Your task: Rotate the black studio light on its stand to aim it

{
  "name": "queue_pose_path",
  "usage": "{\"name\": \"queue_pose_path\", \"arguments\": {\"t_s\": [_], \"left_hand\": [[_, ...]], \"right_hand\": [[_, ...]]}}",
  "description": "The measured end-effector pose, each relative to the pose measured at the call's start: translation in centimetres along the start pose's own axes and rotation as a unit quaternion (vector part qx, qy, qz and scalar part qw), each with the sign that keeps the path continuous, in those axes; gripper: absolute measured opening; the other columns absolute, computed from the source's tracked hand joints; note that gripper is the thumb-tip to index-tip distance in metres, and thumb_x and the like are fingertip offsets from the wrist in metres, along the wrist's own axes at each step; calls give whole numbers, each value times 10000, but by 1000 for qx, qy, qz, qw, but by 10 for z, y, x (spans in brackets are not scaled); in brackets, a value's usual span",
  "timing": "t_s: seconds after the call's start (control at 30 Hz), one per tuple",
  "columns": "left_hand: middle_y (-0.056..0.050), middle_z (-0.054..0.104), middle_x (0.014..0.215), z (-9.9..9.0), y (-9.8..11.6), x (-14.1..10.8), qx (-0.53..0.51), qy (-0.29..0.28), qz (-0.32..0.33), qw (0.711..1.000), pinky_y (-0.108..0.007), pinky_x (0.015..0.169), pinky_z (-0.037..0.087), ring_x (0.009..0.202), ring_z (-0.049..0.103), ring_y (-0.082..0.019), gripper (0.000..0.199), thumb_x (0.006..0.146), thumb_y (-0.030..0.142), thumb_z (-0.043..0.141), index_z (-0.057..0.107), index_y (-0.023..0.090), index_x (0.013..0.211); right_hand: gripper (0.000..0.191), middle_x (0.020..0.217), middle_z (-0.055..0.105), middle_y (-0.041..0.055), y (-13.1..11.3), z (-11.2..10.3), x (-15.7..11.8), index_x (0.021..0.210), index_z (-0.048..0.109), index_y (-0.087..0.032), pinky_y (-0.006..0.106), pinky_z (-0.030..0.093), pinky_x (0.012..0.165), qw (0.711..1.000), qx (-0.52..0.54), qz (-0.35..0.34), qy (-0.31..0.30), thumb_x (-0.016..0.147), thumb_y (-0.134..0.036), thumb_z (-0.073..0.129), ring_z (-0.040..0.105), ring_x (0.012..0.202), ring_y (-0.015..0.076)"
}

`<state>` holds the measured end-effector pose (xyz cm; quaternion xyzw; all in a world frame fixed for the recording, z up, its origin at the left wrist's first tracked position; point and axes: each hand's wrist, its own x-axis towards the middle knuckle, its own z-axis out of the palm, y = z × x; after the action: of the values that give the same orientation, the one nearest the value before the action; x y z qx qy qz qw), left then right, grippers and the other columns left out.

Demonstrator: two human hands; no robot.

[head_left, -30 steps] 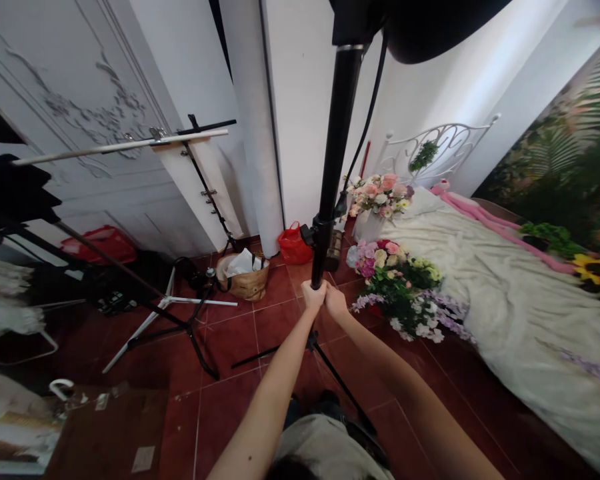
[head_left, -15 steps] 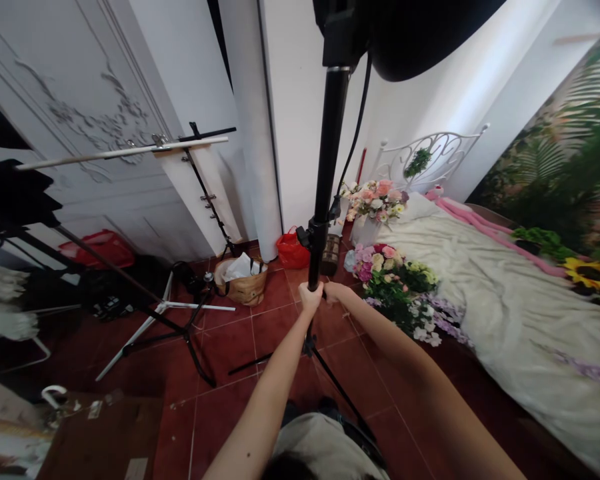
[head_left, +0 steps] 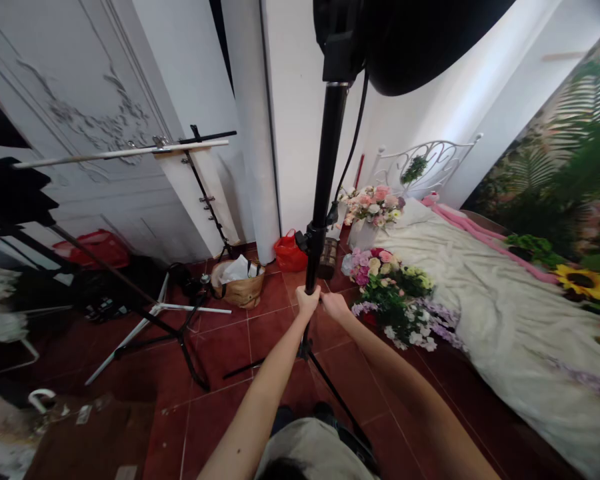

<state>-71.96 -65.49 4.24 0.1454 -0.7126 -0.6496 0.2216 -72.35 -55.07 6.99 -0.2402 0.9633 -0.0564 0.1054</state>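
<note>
A black light stand (head_left: 327, 153) rises upright in front of me, with a large black lamp head (head_left: 420, 47) on top, partly cut off by the frame. My left hand (head_left: 308, 300) is wrapped round its pole below a clamp collar (head_left: 314, 239). Close beside it, my right hand (head_left: 335, 305) is closed against the pole's right side; its fingertips and the exact part they grip are hidden. A black cable (head_left: 353, 150) hangs along the pole. The stand's legs (head_left: 330, 383) spread on the floor below my hands.
A bed (head_left: 500, 320) with flower bouquets (head_left: 385, 273) beside it lies right. Left stand another black stand (head_left: 180, 330), a white-legged stand (head_left: 147, 340) and a cardboard box (head_left: 100, 433). A woven basket (head_left: 243, 290) and red bag (head_left: 291, 253) sit ahead on the tiles.
The view has shifted slightly, so the room's contents sit a little further left. Both hands stay at the pole, with the right hand showing more of its back.
</note>
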Motion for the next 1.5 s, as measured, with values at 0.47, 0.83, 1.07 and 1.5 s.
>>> {"name": "queue_pose_path", "arguments": {"t_s": [0.47, 0.83, 1.07, 1.5], "left_hand": [[40, 372, 442, -2, 7, 0, -33, -3, -27, 999, -182, 423, 248, 447, 337, -58, 325, 560, 298, 668, 402, 165, 429], [28, 402, 440, -3, 0, 2, -2, -21, 3, 1000, -186, 414, 266, 424, 377, -66, 316, 605, 314, 636, 414, 165, 438], [-4, 583, 601, -20, 1, 0, -46, -133, -5, 990, -211, 532, 426, 544, 537, -112, 212, 622, 323, 680, 579, 144, 674], [-43, 674, 790, -27, -68, -1, -48, -209, -33, 976, -283, 707, 490, 726, 613, -156, 289, 510, 53, 643, 621, 131, 788]], "right_hand": [[1343, 1498, -63, 213, 16, -26, -42, 1413, -219, -209, 529, 236, 1057, 892, 385, -79, 221, 553, -528, 761, 71, 1384, 334], [618, 893, 618, 34, -74, -200, -7, 1121, 508, -151, 308, 493, 776, 757, 527, -202, 328, 593, -372, 743, 590, 762, 142], [122, 577, 545, -8, -93, -190, -5, 596, 489, -174, 243, 450, 569, 749, 502, -31, 431, 621, -245, 585, 522, 568, 126], [90, 627, 571, -9, -66, -104, 11, 606, 461, -211, 295, 476, 676, 794, 485, -92, 355, 555, -270, 506, 534, 619, 150]]}}
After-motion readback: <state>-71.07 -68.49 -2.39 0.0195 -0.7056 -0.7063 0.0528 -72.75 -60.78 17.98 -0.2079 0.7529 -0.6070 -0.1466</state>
